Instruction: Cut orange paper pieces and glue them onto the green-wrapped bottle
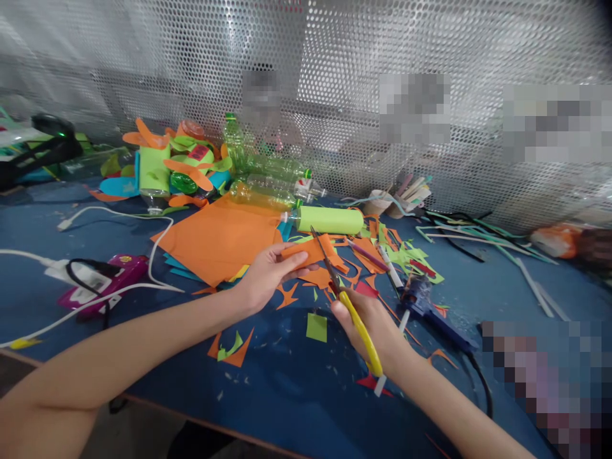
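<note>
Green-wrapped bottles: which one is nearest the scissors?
The front bottle, lying crosswise just beyond the tips of the scissors, its neck pointing left. The left bottle is farther away, its neck toward the picture's bottom.

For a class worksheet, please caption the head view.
Right hand holds yellow-handled scissors at orange paper in left hand.

And there's the paper strip between the left fingers, scissors in the right fingers! Behind these 2 sets, a wrapped bottle; left of the left fingers, stacked sheets; right of the right fingers, the glue gun, all over the table!
</note>
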Tool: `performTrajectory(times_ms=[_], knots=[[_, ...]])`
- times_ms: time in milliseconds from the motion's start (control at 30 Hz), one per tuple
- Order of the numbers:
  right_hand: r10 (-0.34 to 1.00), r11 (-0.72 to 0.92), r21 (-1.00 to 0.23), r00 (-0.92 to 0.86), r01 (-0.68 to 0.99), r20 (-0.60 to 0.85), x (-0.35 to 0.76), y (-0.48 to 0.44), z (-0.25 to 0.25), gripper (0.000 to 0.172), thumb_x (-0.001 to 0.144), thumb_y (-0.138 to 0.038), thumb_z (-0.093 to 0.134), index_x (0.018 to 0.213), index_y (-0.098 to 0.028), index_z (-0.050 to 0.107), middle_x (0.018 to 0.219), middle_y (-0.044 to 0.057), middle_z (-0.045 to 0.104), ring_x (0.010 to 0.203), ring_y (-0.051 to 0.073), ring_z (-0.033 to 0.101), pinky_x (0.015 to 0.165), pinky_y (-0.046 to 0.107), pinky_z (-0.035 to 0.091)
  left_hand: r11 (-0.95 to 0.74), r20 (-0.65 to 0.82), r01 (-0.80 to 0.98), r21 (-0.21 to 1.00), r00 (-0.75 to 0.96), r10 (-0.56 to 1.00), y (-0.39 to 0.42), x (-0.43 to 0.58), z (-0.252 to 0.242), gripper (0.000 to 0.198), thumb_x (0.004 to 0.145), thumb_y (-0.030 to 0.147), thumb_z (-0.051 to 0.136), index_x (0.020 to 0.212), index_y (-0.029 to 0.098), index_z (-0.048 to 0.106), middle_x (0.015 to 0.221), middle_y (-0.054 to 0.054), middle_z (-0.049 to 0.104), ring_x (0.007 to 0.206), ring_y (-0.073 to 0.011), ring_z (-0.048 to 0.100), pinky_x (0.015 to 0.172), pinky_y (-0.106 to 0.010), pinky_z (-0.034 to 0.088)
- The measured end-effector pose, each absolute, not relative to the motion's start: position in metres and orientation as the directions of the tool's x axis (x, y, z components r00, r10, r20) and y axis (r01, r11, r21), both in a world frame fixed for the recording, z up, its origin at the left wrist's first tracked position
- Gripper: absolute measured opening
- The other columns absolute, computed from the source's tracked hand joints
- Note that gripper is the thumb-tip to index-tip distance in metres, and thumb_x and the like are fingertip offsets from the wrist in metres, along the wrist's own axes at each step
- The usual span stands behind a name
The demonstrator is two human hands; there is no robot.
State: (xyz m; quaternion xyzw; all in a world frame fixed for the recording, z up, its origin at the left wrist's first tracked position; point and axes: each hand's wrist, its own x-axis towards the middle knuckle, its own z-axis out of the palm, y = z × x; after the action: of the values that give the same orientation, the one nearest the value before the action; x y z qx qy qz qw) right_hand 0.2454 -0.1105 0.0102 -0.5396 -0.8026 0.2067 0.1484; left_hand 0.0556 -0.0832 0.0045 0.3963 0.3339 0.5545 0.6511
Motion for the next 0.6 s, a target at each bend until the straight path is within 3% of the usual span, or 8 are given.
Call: performTrajectory(times_ms=[167,367,600], knots=[[0.93,0.325,-0.522,-0.367,0.788,0.026,0.2445,-0.1081,0.0088,0.044,0.084,-0.059,0.028,0.06,-0.023,0.033,0.048,-0.003,0.039,0.041,0.012,0.042,0.042,0.023,0.026,0.062,0.023,-0.462,0.885,0.177,0.984,-0.0834,0.0555,0.0044,0.015,0.074,0.025,0.068,0.088,0.019,0.067,0.09,-0.001,0.07,0.083,-0.0153,0.067,0.078,-0.023,0.052],[0.885,0.397,-0.565,-0.465,0.723,0.026,0.2501,-0.1079,0.011,0.036,0.088,-0.051,0.03,0.081,-0.019,0.046,0.059,0.002,0.054,0.048,0.016,0.055,0.044,0.025,0.036,0.048,0.006,-0.445,0.895,0.119,0.993,-0.0819,0.0549,0.0039,0.016,0.073,0.027,0.068,0.086,0.016,0.066,0.088,-0.003,0.069,0.084,-0.0172,0.067,0.079,-0.025,0.051],[0.864,0.5,-0.336,-0.484,0.798,0.134,0.2536,-0.1141,0.0078,0.049,0.087,-0.054,0.03,0.106,-0.013,0.049,0.061,0.008,0.06,0.057,0.024,0.061,0.047,0.031,0.04,0.017,0.032,-0.473,0.881,0.097,0.995,-0.0806,0.0535,0.0046,0.017,0.073,0.027,0.068,0.087,0.018,0.068,0.089,-0.002,0.07,0.082,-0.0152,0.067,0.079,-0.025,0.05]])
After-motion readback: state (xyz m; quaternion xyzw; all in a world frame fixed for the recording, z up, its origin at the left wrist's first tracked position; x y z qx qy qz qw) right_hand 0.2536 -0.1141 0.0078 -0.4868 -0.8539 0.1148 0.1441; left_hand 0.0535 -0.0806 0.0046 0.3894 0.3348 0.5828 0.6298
